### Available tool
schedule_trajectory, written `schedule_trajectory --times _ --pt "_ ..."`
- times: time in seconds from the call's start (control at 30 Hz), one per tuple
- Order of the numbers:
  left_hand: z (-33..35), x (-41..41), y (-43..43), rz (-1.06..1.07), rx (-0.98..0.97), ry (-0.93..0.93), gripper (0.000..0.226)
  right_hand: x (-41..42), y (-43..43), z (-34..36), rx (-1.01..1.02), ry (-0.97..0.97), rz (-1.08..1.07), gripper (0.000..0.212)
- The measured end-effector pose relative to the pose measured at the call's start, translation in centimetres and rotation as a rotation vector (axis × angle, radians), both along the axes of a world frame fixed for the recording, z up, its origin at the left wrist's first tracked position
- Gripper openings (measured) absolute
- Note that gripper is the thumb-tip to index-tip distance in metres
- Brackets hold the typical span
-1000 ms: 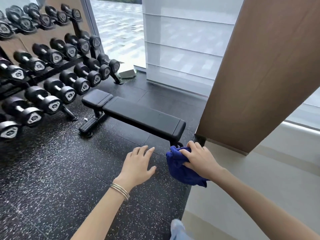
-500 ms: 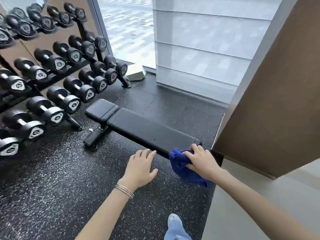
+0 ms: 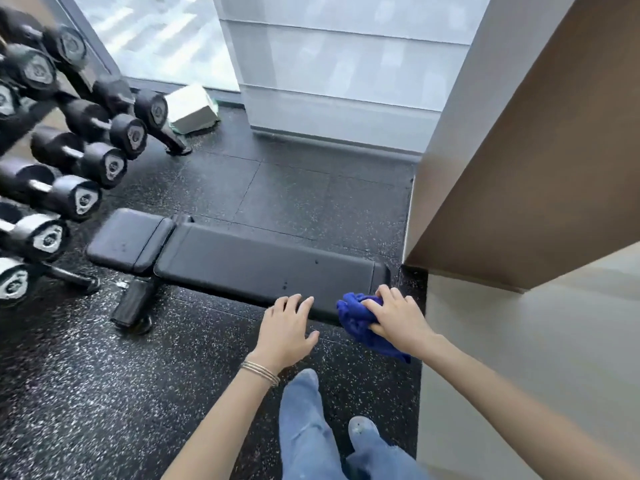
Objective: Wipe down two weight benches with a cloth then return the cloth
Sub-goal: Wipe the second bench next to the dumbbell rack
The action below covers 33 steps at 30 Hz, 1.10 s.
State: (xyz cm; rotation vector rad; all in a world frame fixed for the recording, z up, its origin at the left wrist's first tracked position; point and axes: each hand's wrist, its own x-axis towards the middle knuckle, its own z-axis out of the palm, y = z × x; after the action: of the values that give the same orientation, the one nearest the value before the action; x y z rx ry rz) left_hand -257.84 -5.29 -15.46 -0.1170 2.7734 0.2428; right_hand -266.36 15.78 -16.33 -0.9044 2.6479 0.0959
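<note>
1. Head view: the right hand (image 3: 398, 318) has its fingers curled tight around a bunched blue cloth (image 3: 363, 323); the cloth bulges out to the left of the knuckles and hangs below the palm.
2. The cloth sits at the near right end of the black bench (image 3: 263, 265), just past the right fingertips, pressed at the pad's front edge; whether it fully touches the top I cannot tell.
3. The left hand (image 3: 287, 329) is empty, fingers spread moderately and flat, their tips resting on or just over the bench's front edge, a little left of the cloth.
4. A stack of thin bracelets (image 3: 260, 369) circles the left wrist.
5. The bench's long pad runs leftward from both sets of fingers to a shorter seat pad (image 3: 130, 239).
6. Far left of the left fingers stands a rack of dumbbells (image 3: 72, 199).
7. Beyond the fingers, a white block (image 3: 192, 109) lies by the window.
8. Speckled black floor (image 3: 86, 393) lies under the hands; jeans-clad legs (image 3: 311, 427) show below them.
</note>
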Motion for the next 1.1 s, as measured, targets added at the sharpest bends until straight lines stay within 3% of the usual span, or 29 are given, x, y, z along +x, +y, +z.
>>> schedule_trajectory --times 0.27,0.53,0.77,0.97,1.1 --pt "-4.8 -8.7 -6.7 -0.16 0.013 -0.063 0.068 -4.9 -4.0 -4.8 0.004 -0.079 -0.318 0.039" --pt "-13.9 -14.5 -6.3 -0.188 0.113 -0.097 0.068 -10.1 -5.8 -12.8 -0.08 -0.13 -0.493 0.029" --pt "-27.5 -19.1 -4.8 -0.201 0.131 -0.078 0.068 -15.6 -8.1 -27.6 0.0 -0.012 -0.463 0.04" --pt "-36.0 -20.3 -5.2 -0.159 0.121 -0.055 0.068 -14.3 -9.4 -39.0 -0.01 -0.137 -0.476 0.061" --pt "-37.6 -19.8 -5.1 -0.187 0.142 -0.058 0.069 -15.4 -7.9 -39.6 -0.067 0.119 -0.315 0.051"
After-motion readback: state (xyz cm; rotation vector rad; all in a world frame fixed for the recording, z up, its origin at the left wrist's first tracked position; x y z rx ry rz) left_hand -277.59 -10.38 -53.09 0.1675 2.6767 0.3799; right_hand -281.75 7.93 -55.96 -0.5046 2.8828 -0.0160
